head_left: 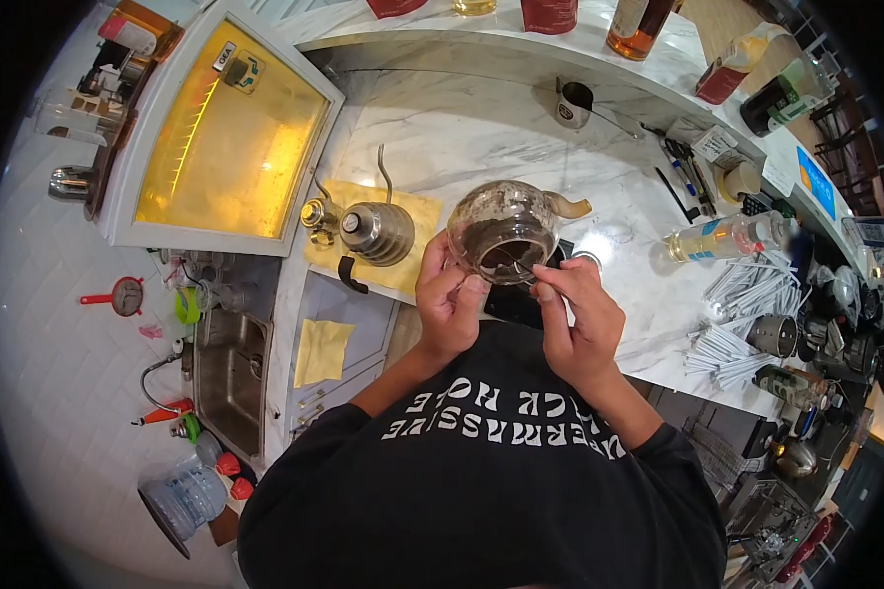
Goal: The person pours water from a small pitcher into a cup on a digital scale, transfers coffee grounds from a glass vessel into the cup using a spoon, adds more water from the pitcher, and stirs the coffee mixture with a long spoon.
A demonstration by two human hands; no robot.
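My left hand (447,306) is wrapped around the near left side of a round glass pot (481,209), tilted with its mouth toward me. Dark, wet-looking residue coats the inside of the glass, and a tan spout or handle sticks out on the right. Between the pinched fingers of my right hand (584,319) is a thin dark utensil (532,276), reaching into the mouth; its far end is hidden. Below the pot, a flat black device (516,306) on the counter is partly covered by my hands.
A steel gooseneck kettle (375,236) and a small burner (317,216) stand on a yellow cloth (417,208). Wrapped straws (746,304) and a clear bottle (707,243) lie to the right. A cup (573,103) is at the back; a sink (231,388) lies left.
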